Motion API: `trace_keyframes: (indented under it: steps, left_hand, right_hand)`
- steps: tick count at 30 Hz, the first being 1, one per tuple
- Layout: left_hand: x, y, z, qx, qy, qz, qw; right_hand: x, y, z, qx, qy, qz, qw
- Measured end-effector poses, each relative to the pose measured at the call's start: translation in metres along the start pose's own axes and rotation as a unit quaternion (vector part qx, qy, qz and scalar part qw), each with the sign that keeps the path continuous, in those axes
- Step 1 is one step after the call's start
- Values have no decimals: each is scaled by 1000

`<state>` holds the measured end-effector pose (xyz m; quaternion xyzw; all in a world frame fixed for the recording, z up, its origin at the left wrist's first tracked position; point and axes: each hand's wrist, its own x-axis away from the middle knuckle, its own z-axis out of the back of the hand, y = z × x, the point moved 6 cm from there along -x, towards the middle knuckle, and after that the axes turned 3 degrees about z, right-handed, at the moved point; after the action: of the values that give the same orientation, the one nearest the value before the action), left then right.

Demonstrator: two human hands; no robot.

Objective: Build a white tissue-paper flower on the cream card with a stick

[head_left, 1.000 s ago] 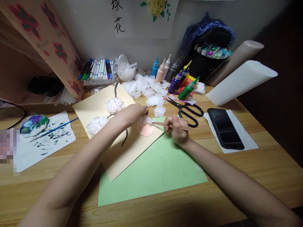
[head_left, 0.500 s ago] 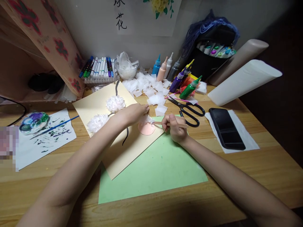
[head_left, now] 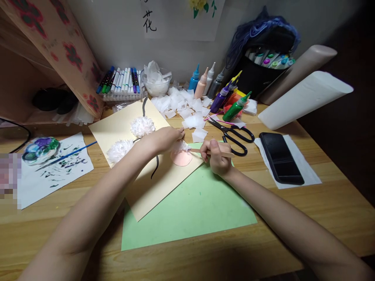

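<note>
My right hand (head_left: 217, 155) is closed round a flat wooden craft stick (head_left: 227, 154). The stick's tip touches white crumpled tissue paper (head_left: 183, 146) at the upper edge of a pink painted circle (head_left: 181, 158). Over that tissue bends my left hand (head_left: 170, 139), fingers drawn together; what they pinch, if anything, is hidden. The circle lies on a cream sheet (head_left: 146, 199), where two fluffy white tissue flowers (head_left: 142, 127) and dark painted stems (head_left: 155, 167) also show. My left forearm partly covers the sheet.
Green paper (head_left: 190, 218) lies under the cream sheet. Loose tissue squares (head_left: 178, 100), paint bottles (head_left: 200, 84) and black-handled scissors (head_left: 238, 136) are beyond my hands. At right rests a phone (head_left: 281, 158); at left, a paintbrush (head_left: 73, 151) and a paint-smeared palette (head_left: 41, 151).
The view has shifted slightly. Both hands stay almost in place, with the craft stick still against the tissue at the pink circle.
</note>
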<state>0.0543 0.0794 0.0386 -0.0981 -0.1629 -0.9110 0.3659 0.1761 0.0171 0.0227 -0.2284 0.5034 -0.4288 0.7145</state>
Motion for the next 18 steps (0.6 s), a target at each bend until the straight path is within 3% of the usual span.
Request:
trace_keyframes:
  steps: [5, 13, 18]
  left_hand:
    - [1, 1, 1, 17, 0, 6, 1000]
    - [-1, 4, -1, -9, -17, 6, 1000]
    - [0, 3, -2, -4, -15, 3, 1000]
  right_hand:
    - [-5, -1, -3, 24, -19, -9, 1000]
    - [-16, 2, -11, -33, -19, -151, 988]
    - [-26, 2, 12, -50, -2, -119, 992]
